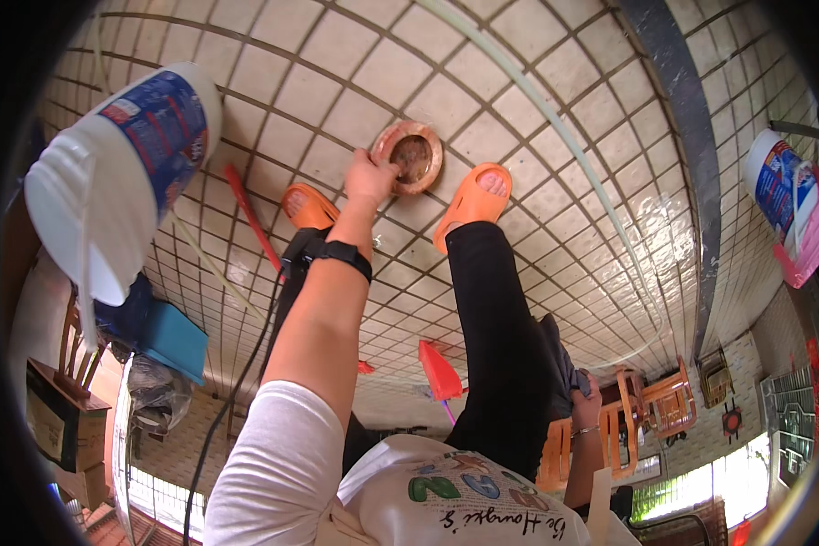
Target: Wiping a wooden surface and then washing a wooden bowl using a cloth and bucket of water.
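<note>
My left hand (370,177) reaches down to the floor, its fingertips over the left rim of a round reddish-brown ring (435,155). The ring's wet, brown middle (413,155) holds dark bits; whether it is a shallow dish or a floor drain I cannot tell. The fingers partly hide the inner rim, and their grip is unclear. Beside my right thigh, my right hand (587,396) grips a dark grey cloth (556,372). My feet, in orange slippers (476,198), stand on either side below the ring.
Glazed floor tiles (355,75) surround me. A large white plastic jug (102,177) looms at left; another jug (774,181) with pink plastic is at right. A pale hose (566,130) curves across the floor. A red stick (249,211), red dustpan (439,370) and wooden chairs (669,403) lie around.
</note>
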`<state>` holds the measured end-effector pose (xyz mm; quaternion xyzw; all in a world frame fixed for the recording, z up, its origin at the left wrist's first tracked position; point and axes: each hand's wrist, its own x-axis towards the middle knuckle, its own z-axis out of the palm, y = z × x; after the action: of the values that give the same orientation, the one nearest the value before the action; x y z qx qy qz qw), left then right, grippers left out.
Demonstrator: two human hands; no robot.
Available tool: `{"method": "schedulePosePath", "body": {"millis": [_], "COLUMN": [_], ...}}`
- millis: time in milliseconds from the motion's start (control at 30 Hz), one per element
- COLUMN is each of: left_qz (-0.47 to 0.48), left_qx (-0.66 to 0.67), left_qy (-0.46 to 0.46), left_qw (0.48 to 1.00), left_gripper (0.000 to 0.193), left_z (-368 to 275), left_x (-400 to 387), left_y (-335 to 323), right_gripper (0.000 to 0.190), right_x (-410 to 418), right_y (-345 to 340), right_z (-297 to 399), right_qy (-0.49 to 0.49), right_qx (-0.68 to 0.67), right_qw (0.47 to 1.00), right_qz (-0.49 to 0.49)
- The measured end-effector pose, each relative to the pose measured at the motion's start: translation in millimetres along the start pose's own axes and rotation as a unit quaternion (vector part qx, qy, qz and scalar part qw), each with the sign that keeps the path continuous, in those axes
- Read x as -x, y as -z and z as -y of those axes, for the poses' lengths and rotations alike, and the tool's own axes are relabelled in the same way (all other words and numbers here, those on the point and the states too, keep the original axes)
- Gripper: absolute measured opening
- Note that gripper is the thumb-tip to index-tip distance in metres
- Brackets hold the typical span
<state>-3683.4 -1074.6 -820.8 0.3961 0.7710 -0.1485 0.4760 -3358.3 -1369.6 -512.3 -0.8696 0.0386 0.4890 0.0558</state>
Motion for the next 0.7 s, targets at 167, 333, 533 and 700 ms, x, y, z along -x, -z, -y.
{"method": "schedulePosePath", "body": {"millis": [167,333,533,700], "left_qz": [-0.041,-0.035,0.099,0.172], "left_qx": [-0.013,0.144,0.421,0.49], "left_qy": [0.013,-0.066,-0.138,-0.178], "left_qw": [0.999,0.987,0.891,0.836], "left_gripper": [0.049,0.058,0.053,0.049], "left_z": [-54.8,-54.0,-90.1,-96.5], "left_x": [61.5,74.9,130.8,151.0], "left_y": [64.6,141.6,201.9,206.5], "right_gripper": [0.042,0.044,0.052,0.057], "right_x": [23.1,24.3,63.6,89.7], "right_y": [15.0,-18.3,-112.2,-189.1], "right_z": [24.5,108.5,265.9,335.7], "right_qy": [0.037,0.108,0.25,0.517], "right_qx": [-0.003,-0.123,-0.197,0.06], "right_qw": [0.999,0.984,0.902,0.806], "right_qz": [-0.008,0.063,0.292,0.281]}}
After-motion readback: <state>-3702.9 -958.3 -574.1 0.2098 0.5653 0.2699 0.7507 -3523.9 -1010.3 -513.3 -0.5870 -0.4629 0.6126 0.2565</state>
